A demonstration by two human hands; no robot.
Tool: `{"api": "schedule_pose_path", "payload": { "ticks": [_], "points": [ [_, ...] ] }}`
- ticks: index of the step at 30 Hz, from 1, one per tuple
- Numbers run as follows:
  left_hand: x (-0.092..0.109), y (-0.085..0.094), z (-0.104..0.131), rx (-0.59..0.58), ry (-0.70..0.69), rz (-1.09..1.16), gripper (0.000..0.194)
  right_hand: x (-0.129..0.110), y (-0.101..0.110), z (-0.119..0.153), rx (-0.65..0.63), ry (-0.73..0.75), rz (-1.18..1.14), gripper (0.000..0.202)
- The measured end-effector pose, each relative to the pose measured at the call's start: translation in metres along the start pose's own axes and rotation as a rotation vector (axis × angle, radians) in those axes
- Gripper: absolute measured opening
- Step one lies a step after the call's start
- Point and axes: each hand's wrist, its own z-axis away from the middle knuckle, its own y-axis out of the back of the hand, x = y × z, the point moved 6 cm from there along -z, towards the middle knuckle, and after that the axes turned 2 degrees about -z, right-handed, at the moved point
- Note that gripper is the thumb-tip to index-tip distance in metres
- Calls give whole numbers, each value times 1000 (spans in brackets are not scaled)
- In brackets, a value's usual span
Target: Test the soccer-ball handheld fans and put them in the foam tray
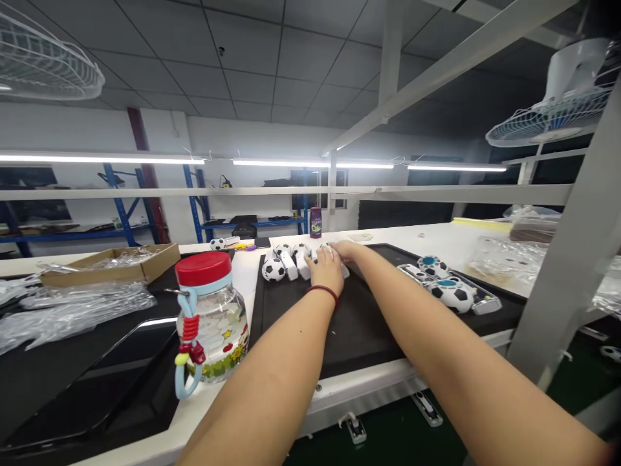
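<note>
Together at the far left part of the black tray [373, 336] stand several white devices with football-patterned round heads [274, 269] and short white handles [290, 266]. My left hand [326, 266], a dark red band at its wrist, is closed over a football-patterned device at the right end of this row. Close against it, my right hand [345, 250] bends its fingers round the same spot; its fingertips are mostly hidden. A white handle [345, 271] shows just below the hands. Further right on the tray lie opened football-patterned pieces [452, 294] with blue insides.
A red-lidded clear jar [213, 323] stands left of my arms, near a black phone-like slab [107, 382]. Behind are a cardboard box [160, 262], plastic bags [82, 310] and a purple can [315, 223]. A metal post [557, 259] rises at right.
</note>
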Motion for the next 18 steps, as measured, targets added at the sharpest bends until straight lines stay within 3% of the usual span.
{"api": "schedule_pose_path", "payload": {
  "ticks": [2, 5, 9, 13, 18],
  "points": [
    [10, -1, -1, 7, -136, 0, 56, 12, 10, 5, -79, 3, 28, 37],
    [21, -12, -4, -66, -308, 14, 37, 39, 51, 26, -129, -15, 143, 43],
    [22, -22, -7, -119, -344, 28, 32, 89, 91, 80, -178, -151, 350, 58],
    [21, -19, -3, -114, -339, 28, 35, 145, 90, 128, -229, -302, 418, 76],
    [20, -16, 0, -115, -342, 13, 34, 180, 83, 140, -237, -354, 344, 95]
  ]
}}
